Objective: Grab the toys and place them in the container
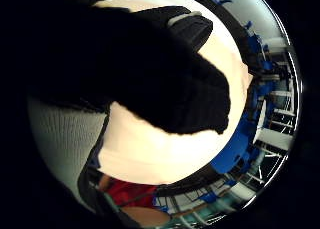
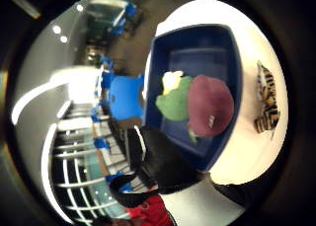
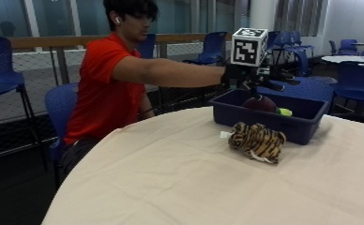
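In the outside view my gloved right hand (image 3: 257, 77) hovers just above the near end of a dark blue container (image 3: 263, 121) on the round table (image 3: 170, 178), fingers stretched out and holding nothing. Inside the container lie a maroon plush toy (image 3: 260, 104) and a green one (image 3: 284, 112). The thumb side palm view looks down on the maroon toy (image 2: 211, 105) and green toy (image 2: 175, 100) in the container (image 2: 197, 46). A striped tiger plush (image 3: 257, 140) lies on the cloth right in front of the container, also visible as the tiger (image 2: 266, 102). Glove fingers (image 1: 165, 79) cover much of the little finger side view.
The person sits on a blue chair (image 3: 60, 108) at the table's far left side. More blue chairs (image 3: 307, 86) stand behind the container, and a railing (image 3: 44, 42) runs along the back. Bare cream tablecloth (image 1: 150, 149) stretches toward the near edge.
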A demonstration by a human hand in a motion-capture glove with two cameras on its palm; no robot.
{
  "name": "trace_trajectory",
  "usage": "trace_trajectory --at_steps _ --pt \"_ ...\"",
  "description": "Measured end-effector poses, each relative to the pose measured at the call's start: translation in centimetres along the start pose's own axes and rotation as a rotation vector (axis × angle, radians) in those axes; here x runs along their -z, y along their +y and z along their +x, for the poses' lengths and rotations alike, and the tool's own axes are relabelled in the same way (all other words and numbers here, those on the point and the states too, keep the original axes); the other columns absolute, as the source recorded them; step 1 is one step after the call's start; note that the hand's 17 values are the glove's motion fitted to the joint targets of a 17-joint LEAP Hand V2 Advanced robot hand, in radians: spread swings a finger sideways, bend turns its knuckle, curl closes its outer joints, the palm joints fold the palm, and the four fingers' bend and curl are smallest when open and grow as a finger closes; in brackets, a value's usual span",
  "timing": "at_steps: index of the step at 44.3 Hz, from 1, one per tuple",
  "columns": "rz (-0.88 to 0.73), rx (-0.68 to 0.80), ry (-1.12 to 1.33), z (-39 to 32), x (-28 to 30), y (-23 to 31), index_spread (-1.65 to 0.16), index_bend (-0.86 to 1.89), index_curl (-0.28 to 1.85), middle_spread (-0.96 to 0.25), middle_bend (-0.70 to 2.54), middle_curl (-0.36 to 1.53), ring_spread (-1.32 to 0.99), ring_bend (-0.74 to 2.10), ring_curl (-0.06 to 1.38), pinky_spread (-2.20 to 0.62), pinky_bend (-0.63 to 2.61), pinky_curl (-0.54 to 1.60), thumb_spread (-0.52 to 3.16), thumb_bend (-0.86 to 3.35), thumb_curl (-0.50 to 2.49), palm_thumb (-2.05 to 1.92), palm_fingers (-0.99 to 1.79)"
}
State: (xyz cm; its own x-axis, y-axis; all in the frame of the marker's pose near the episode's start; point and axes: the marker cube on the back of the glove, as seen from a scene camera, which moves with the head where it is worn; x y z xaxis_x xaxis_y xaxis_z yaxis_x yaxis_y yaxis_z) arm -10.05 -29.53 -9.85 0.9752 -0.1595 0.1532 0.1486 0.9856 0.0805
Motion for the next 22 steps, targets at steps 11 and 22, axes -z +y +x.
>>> trace_trajectory --at_steps 11,22 --pt "-0.052 -0.128 0.069 7.5 -2.8 -0.6 -0.39 0.14 0.37 -0.04 0.11 0.23 0.07 0.14 0.21 0.13 1.29 0.4 1.04 -0.08 0.36 -0.1 -0.25" --pt "-0.097 -0.171 0.113 10.2 -7.4 -1.8 -0.39 0.15 0.34 -0.04 0.11 0.21 0.09 0.14 0.18 0.15 1.25 0.37 1.06 -0.06 0.3 -0.07 -0.25"
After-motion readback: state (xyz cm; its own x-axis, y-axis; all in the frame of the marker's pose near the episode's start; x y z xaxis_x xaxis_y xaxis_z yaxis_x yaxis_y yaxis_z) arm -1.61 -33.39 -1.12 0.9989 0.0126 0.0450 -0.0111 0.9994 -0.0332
